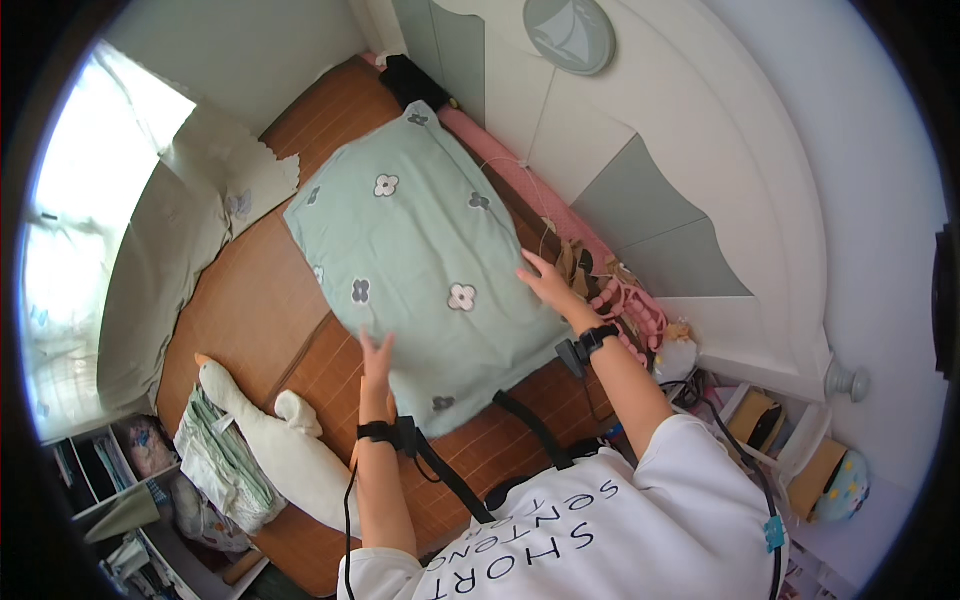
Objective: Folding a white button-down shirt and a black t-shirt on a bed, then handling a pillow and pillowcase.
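Observation:
A mint-green pillow (420, 247) printed with white and dark grey flowers lies flat on a brown woven bed mat (262, 292). My left hand (377, 364), slightly blurred, is at the pillow's near left edge with thumb and fingers apart. On the opposite long side, my right hand (551, 285) has its fingers spread against the pillow's edge. Whether either palm touches the cloth is hard to tell. Neither hand is closed around anything. Black bands with small devices circle both wrists.
A white plush goose (300, 457) lies left of my arm beside folded green-and-white cloth (225, 457). Along the right runs a white-and-grey headboard (600, 150), with pink beaded items (634, 311) and cables below. A curtain (165, 262) borders the window side. Open shelves (142, 487) stand lower left.

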`<state>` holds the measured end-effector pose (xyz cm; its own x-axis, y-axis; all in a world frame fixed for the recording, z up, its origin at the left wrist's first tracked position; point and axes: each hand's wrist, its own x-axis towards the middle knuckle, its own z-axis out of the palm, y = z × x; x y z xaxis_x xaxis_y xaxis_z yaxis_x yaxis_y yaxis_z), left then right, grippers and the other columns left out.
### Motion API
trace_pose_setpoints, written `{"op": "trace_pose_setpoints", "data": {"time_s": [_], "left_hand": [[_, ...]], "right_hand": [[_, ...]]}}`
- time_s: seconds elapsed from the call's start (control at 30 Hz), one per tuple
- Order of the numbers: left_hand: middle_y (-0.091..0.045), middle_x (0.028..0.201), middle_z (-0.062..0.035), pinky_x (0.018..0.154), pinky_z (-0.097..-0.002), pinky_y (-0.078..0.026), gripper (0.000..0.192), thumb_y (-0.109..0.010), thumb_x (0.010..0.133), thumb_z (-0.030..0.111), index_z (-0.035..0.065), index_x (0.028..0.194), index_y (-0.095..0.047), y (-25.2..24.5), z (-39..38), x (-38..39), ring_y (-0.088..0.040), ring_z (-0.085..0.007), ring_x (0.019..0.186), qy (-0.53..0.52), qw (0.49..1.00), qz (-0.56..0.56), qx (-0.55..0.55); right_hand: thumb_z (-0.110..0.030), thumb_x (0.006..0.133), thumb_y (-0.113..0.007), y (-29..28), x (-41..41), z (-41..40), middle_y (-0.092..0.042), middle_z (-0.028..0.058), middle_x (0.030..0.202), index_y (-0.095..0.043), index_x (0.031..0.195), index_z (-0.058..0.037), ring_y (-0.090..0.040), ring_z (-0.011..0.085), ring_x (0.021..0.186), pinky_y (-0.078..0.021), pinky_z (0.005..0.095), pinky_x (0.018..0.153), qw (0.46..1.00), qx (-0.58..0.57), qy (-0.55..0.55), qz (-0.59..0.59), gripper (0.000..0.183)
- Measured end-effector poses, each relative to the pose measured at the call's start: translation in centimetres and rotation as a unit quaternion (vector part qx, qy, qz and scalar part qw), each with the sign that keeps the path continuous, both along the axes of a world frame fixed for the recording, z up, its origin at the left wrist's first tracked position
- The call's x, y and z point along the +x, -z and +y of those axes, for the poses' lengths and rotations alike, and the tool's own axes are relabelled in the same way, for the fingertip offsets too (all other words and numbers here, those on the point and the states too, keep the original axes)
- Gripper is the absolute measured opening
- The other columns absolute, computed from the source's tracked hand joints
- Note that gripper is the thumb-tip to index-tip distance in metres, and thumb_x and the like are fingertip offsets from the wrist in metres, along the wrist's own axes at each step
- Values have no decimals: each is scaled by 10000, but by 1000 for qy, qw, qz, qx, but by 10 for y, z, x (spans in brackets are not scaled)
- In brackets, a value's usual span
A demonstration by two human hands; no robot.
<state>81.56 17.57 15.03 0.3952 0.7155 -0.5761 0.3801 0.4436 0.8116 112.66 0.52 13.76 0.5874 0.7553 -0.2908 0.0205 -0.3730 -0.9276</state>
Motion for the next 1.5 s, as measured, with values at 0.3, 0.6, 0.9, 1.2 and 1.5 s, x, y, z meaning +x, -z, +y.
{"op": "trace_pose_setpoints", "data": {"time_s": [0.3,0.6,0.9,1.2,1.5], "left_hand": [[-124,1417,-182,961,-380,-328,672,-601,773,166,78,1334,-242,79,-129,-7,-271,-363,1248,338,896,150,246],[-212,1365,-214,988,-371,-295,782,-625,737,101,-1,1346,-146,105,-121,-74,-252,-322,1257,18,963,176,203],[-183,1401,-189,1016,-342,-237,894,-642,750,365,-23,1356,-113,86,-52,-1,-216,-287,1284,37,985,167,1],[-375,1294,-146,796,-278,-405,572,-556,836,247,92,1327,-306,40,-115,57,-435,-189,1082,114,990,-23,-86],[-547,1034,-91,719,-260,-450,376,-542,844,199,39,1172,-455,15,-152,-7,-535,-151,851,162,985,37,53]], "right_hand": [[28,736,-379,70,32,-41,-434,207,1252,-347,1290,-33,-383,327,1187,-304,353,972,954,-286,-69,-53,559],[-109,775,-489,58,23,-15,-365,160,1272,-325,1252,-80,-397,296,1164,-363,397,937,818,-534,-127,-172,506],[-92,801,-463,159,18,-124,-545,148,1087,-551,1074,-67,-496,324,1038,-377,470,843,758,-580,-188,-233,288],[-156,809,-490,94,-46,-125,-534,69,1070,-637,968,-68,-428,256,1071,-333,385,844,711,-534,-265,-372,233],[-152,789,-546,52,-13,-132,-575,161,681,-494,832,-28,-573,321,656,-448,397,584,965,-90,91,-227,142]]}}
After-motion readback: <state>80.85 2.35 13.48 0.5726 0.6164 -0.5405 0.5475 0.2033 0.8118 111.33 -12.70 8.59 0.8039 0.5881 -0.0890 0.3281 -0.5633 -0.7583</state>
